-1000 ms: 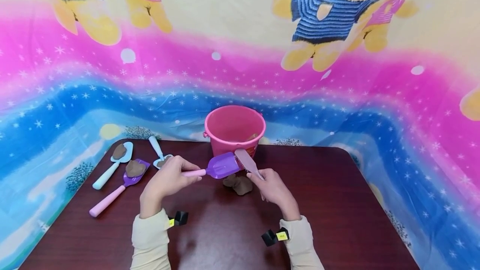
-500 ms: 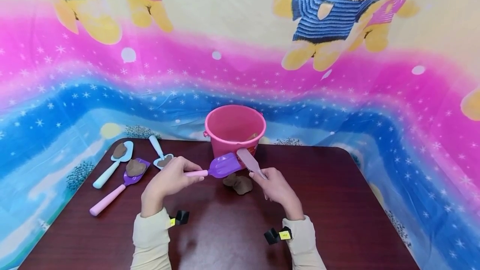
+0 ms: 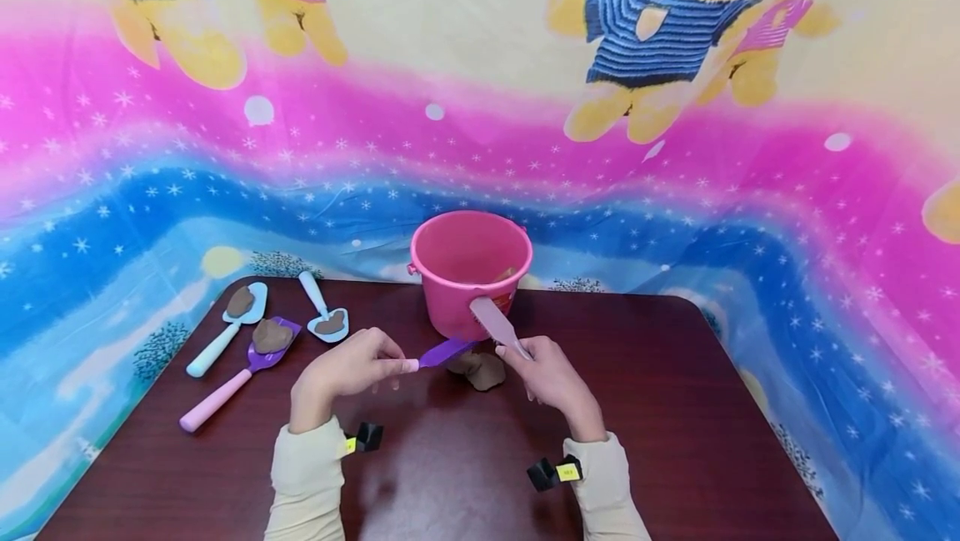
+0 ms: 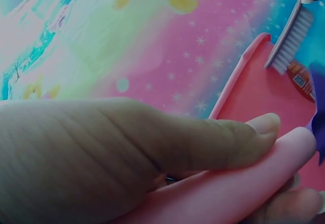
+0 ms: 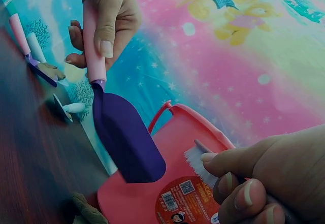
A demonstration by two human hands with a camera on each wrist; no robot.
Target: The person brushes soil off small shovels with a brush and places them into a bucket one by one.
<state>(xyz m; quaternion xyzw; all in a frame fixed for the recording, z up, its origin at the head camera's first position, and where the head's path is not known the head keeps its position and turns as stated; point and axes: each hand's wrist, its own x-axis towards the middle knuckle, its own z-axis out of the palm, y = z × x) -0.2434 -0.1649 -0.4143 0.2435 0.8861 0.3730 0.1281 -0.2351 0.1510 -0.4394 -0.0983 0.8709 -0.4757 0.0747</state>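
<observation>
My left hand [image 3: 351, 370] grips the pink handle [image 4: 223, 188] of a toy shovel whose purple blade [image 5: 129, 137] is turned on edge in the head view. A brush [image 3: 495, 324] with pale bristles is held in my right hand [image 3: 553, 376], its head in front of the bucket. Brown clay lumps [image 3: 483, 370] lie on the table just below the blade and brush. Behind them stands a pink bucket [image 3: 468, 262], with an orange label [image 5: 177, 203] on its side. The shovel blade looks bare in the right wrist view.
At the left of the dark table [image 3: 450, 474] lie a light blue shovel [image 3: 213, 349], a purple shovel with a pink handle [image 3: 217, 399] and a small light blue shovel [image 3: 315, 295]. Each bears brown clay. A printed cloth [image 3: 480, 149] hangs behind the table.
The left hand has rolled the shovel, so its blade went from showing its broad face to edge-on and slightly lower. The brush has barely moved. The clay lumps stay in place.
</observation>
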